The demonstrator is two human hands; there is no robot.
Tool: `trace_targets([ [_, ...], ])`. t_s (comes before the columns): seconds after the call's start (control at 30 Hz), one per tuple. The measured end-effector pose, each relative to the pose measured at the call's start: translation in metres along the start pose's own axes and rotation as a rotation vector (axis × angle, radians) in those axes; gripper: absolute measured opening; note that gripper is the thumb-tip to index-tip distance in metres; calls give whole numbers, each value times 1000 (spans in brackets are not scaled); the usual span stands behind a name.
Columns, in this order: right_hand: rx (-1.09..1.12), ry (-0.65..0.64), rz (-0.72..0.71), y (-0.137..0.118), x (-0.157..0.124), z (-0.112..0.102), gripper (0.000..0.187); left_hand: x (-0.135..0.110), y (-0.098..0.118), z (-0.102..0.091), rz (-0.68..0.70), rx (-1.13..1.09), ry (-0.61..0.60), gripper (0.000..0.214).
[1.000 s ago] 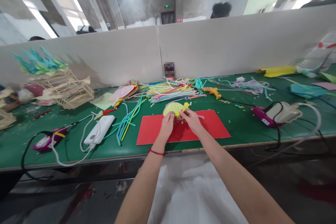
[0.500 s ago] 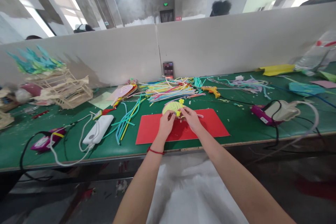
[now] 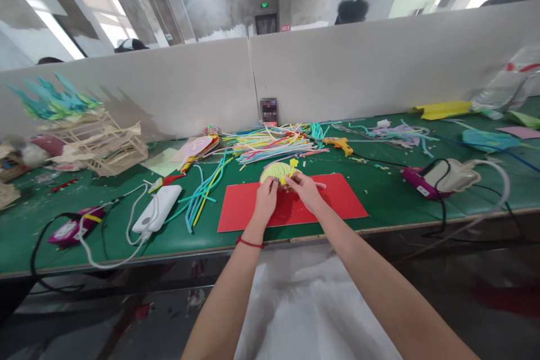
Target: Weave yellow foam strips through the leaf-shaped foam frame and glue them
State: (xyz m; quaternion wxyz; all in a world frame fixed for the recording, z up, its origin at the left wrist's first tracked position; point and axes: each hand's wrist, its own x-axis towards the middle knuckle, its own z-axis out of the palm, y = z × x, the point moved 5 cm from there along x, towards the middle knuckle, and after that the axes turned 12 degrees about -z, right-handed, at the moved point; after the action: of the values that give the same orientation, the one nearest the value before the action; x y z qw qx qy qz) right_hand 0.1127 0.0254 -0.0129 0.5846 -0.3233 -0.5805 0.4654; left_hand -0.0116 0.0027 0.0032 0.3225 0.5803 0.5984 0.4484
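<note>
Between my hands is a small yellow craft piece [image 3: 277,170], rounded, with ridged lines, a pinkish rim and a bright yellow knob at its upper right. My left hand [image 3: 268,191] pinches its lower left edge. On the other side my right hand [image 3: 304,188] has its fingers closed on the yellow part at the lower right. A thin pale pink strip sticks out beyond the right hand. Both hands are over a red card [image 3: 242,208] lying on the green table [image 3: 202,244]. The fingertips partly hide the piece's lower edge.
Behind the hands lies a heap of coloured foam-like strips [image 3: 270,146], with an orange glue gun [image 3: 340,145] to its right. At left are loose strips [image 3: 205,194], a white power bank [image 3: 158,209] and a stick-built model [image 3: 109,146]. Cables trail at both sides. A phone [image 3: 269,111] leans on the partition.
Both hands keep their hold on the yellow piece, and the right fingers have shifted slightly lower on it. The whole view has moved a little.
</note>
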Motion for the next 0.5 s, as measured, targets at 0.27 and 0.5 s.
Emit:
trace_targets([
  [0.27, -2, -130, 91, -1, 8, -15, 35, 17, 18, -4, 166, 300, -134, 18],
  [0.5, -181, -276, 94, 0, 17, -26, 33, 24, 35, 6, 378, 523, -314, 22],
])
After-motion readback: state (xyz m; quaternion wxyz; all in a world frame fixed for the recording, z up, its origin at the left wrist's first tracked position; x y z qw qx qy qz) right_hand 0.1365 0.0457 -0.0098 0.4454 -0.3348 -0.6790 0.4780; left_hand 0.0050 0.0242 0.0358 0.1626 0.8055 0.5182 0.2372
